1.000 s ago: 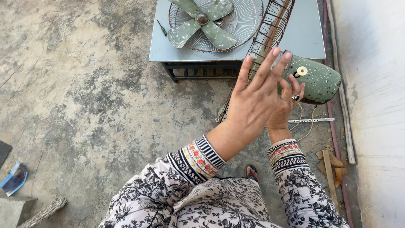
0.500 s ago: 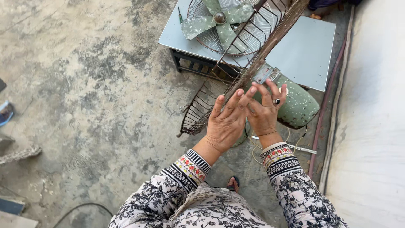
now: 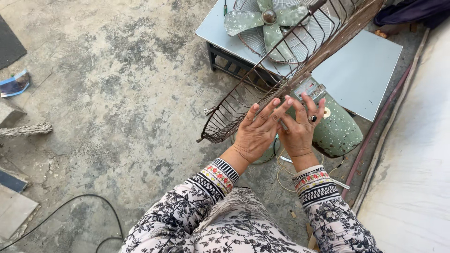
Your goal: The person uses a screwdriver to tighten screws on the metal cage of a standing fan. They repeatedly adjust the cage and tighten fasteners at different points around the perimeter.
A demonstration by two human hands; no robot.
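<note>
- Here, nearest the camera, two forearms in black-and-white floral sleeves with red-patterned cuffs reach forward and up over the concrete floor [image 3: 117, 107].
- The left hand [image 3: 255, 133] is spread flat, palm away, fingers long and together, pressed against the near side of the wire fan guard [image 3: 281, 75]; it is not clenched, and I cannot tell whether any finger hooks a wire.
- The right hand [image 3: 300, 129], wearing a dark ring, stands just beside the left with fingers fanned upward; its fingertips touch the guard's rim, and the two hands overlap at the thumbs.
- The guard is a rusty brown dome of thin radial wires with a dirty rim; it stands tilted on edge, its lower end left of the hands and its upper end rising to the right, out of view.
- Just behind the right hand, touching the guard's rim, lies the fan's motor housing [image 3: 340, 133], green, speckled and worn, with a pale round cap.
- Below the housing a loose pale cord [image 3: 281, 173] curls on the floor.
- Beyond the guard, seen through its wires, the green three-bladed fan [image 3: 272, 21] lies on a second, paler grille atop a low grey table [image 3: 370, 70].
- Far left of the guard, a black cable [image 3: 70, 206], a blue scrap [image 3: 14, 84] and slab pieces lie on the floor.
</note>
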